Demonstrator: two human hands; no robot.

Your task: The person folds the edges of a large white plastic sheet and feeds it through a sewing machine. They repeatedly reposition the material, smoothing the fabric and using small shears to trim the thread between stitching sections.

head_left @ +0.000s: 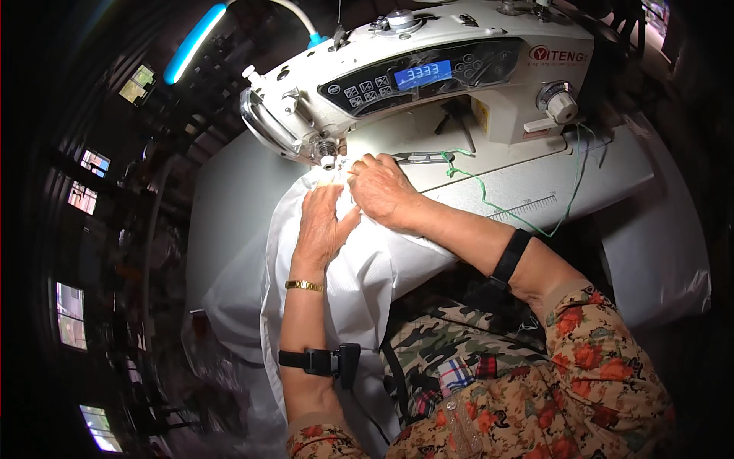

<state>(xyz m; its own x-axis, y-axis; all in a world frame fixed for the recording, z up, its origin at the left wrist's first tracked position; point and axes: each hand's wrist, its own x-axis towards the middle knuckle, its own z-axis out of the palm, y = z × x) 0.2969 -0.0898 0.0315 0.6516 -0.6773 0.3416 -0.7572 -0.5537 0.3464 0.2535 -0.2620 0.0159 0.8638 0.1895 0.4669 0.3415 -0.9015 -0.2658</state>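
both forearms came up from the lower edge, bare below short floral sleeves. the left hand (323,222) lay palm down, fingers straight and together, thumb spread toward the right hand. the right hand (381,187) lay just beside it, knuckles raised, fingers curled down, their tips ahead of the left fingertips. a black band circled each forearm, a gold bracelet the left wrist.
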